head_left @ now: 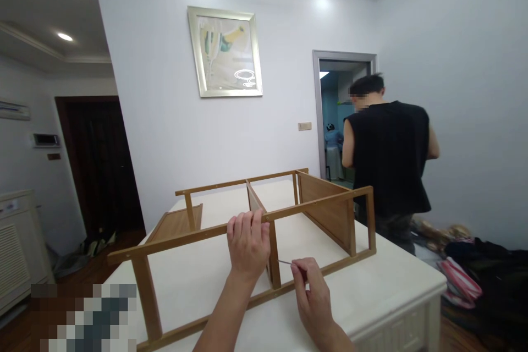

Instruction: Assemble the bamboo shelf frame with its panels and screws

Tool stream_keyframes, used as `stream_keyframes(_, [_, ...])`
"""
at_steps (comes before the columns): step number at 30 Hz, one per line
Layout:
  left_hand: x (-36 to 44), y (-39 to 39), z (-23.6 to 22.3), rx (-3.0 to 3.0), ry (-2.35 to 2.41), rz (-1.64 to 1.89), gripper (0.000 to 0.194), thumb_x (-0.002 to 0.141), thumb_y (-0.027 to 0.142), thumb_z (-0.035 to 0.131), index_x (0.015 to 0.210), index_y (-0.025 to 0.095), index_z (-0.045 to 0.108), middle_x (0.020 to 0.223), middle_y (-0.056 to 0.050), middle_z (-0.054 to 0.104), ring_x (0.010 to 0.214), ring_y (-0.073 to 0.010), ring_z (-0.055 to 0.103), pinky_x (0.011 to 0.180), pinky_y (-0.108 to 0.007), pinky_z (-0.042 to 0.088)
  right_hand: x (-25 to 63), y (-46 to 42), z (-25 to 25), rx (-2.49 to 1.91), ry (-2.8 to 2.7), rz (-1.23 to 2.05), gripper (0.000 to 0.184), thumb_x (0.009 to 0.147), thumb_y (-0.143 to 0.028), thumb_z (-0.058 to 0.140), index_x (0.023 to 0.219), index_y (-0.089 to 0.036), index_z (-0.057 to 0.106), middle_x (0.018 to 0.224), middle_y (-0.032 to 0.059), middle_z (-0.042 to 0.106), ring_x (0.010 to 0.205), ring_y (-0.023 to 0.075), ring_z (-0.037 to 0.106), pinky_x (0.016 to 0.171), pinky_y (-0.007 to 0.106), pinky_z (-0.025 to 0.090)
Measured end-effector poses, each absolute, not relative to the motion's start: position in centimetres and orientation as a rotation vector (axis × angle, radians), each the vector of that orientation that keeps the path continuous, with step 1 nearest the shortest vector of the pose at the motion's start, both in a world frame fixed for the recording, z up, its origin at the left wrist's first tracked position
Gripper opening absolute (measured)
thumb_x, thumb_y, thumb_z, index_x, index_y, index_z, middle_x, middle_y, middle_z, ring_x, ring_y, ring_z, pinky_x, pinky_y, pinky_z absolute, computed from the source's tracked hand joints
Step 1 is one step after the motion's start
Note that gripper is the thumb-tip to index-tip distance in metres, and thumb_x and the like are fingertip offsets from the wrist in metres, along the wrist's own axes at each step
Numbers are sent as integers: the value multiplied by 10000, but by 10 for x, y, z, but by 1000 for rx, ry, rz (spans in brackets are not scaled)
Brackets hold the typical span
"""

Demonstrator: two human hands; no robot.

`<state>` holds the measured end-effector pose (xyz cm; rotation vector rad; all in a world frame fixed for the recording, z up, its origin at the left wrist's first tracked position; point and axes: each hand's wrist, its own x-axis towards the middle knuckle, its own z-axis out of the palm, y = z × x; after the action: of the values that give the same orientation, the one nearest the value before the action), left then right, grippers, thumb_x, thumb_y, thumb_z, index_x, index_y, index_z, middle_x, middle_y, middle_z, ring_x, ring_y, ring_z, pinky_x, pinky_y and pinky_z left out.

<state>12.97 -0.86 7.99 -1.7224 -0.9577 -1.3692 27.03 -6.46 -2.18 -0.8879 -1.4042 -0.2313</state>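
Note:
A wooden shelf frame [317,203] lies on its side on a white table [396,280]. My left hand [247,245] is wrapped over the frame's near top rail, right where the middle divider panel [273,253] meets it. My right hand [311,291] is pinched on a thin metal tool [285,262], likely a hex key, whose tip points at the divider's near edge. The tool's far end is hidden by my fingers.
A person in a black sleeveless top [390,159] stands at the table's far right corner, turned away. Bags and clutter [470,269] lie on the floor at right. A white cabinet [16,247] stands at left, a dark door [101,165] behind.

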Motion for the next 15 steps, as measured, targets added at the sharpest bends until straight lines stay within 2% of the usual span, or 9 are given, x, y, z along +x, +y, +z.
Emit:
stream_keyframes(8, [132,-14,85,-1744,-978,-1418,237,906,206,519,1097,180,657,913,-78,641,934,-237,548,955,-418,340,271,-62,-24,-868,-1414,-238,147,939,-111,481,1004,-201,576,811,24,577,709,142,577,630,267,487])
stream_keyframes(15, [132,-17,87,-1768,-995,-1419,236,899,203,528,1098,168,650,933,-87,646,945,-245,549,970,-431,339,270,-64,-18,-849,-1347,-264,145,922,-88,510,987,-197,581,810,24,577,697,133,567,611,259,491])
